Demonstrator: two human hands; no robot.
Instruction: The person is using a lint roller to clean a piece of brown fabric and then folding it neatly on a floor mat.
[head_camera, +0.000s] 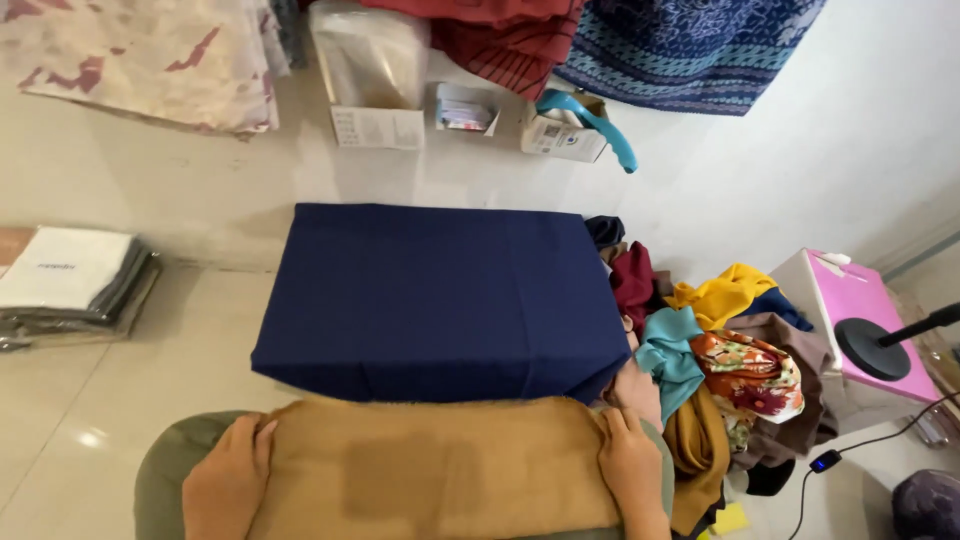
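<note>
A low counter draped in navy cloth (440, 300) fills the floor ahead, a heap of coloured fabrics (720, 370) just to its right. Nearest the camera, a tan folded cloth (430, 470) lies across the person's lap, its long axis running left to right. The left hand (228, 478) and right hand (632, 462) press flat on its opposite ends, fingers together, equally near.

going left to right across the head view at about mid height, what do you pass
stack of packaged folded cloth → navy cloth-covered board → heap of coloured fabrics → pink box → black round stand base
</note>
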